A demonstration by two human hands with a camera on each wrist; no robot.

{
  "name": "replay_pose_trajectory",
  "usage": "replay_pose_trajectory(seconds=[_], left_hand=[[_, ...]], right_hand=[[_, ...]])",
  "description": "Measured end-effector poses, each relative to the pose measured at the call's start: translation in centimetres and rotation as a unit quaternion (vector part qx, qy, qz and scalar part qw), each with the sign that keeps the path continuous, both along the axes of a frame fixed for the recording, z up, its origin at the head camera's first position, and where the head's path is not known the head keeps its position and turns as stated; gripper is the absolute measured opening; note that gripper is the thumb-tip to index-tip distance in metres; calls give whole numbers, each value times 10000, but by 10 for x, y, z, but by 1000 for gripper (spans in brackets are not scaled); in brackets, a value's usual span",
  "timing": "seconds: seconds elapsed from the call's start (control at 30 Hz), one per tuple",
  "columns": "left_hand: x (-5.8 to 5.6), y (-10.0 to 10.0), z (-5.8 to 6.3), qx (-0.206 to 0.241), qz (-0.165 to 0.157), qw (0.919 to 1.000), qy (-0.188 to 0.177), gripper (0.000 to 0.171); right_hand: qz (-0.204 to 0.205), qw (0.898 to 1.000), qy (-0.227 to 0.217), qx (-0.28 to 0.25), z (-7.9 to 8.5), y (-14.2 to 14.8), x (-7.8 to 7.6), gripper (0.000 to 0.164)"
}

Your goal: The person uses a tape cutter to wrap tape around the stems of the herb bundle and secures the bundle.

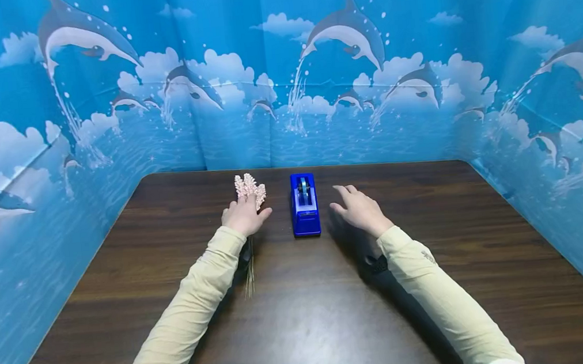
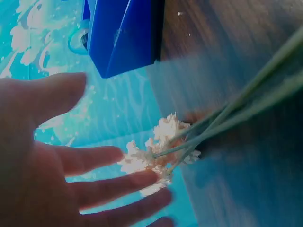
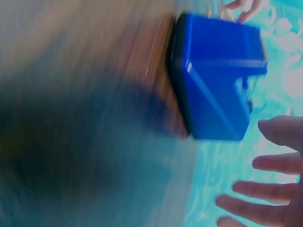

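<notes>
A sprig of pale pink flowers with thin green stems lies on the dark wooden table. My left hand hovers over it just below the blooms. In the left wrist view the fingers are spread and straight above the flower cluster, holding nothing. A blue tape dispenser stands between my hands. My right hand is open a little to its right, apart from it. The right wrist view is blurred and shows the dispenser beside straight fingers.
A blue backdrop with dolphins and clouds walls the table on the far, left and right sides. Pale yellow sleeves cover both forearms. Bare tabletop stretches toward the front edge.
</notes>
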State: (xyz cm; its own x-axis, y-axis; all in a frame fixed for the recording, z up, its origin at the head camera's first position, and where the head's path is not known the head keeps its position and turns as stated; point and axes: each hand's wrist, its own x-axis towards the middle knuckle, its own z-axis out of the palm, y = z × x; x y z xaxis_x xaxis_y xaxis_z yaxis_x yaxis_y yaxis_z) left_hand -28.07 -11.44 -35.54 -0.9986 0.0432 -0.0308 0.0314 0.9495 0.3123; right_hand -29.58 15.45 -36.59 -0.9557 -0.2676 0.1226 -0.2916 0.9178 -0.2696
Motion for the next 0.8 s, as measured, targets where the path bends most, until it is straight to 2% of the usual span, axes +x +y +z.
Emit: replay_pose_trajectory(seconds=[0.17, 0.27, 0.37, 0.53, 0.67, 0.8], left_hand=[[-2, -5, 1, 84, 292, 9987, -414, 74], [-2, -11, 0, 100, 477, 9970, -603, 81], [-1, -14, -5, 199, 470, 9963, -689, 85], [-2, -13, -14, 459, 319, 9966, -600, 83], [-2, -15, -10, 495, 285, 9966, -588, 87], [-2, -18, -5, 319, 393, 9955, -796, 88]], right_hand=[[319, 9984, 384, -278, 11, -10, 18, 27], [567, 9960, 545, -422, 17, -20, 30, 18], [835, 9943, 501, -427, 20, -30, 41, 17], [1209, 9916, 380, -254, 17, -53, 55, 16], [1532, 9877, 320, -60, 11, -82, 59, 18], [1849, 9826, 21, 147, 1, -112, 56, 17]])
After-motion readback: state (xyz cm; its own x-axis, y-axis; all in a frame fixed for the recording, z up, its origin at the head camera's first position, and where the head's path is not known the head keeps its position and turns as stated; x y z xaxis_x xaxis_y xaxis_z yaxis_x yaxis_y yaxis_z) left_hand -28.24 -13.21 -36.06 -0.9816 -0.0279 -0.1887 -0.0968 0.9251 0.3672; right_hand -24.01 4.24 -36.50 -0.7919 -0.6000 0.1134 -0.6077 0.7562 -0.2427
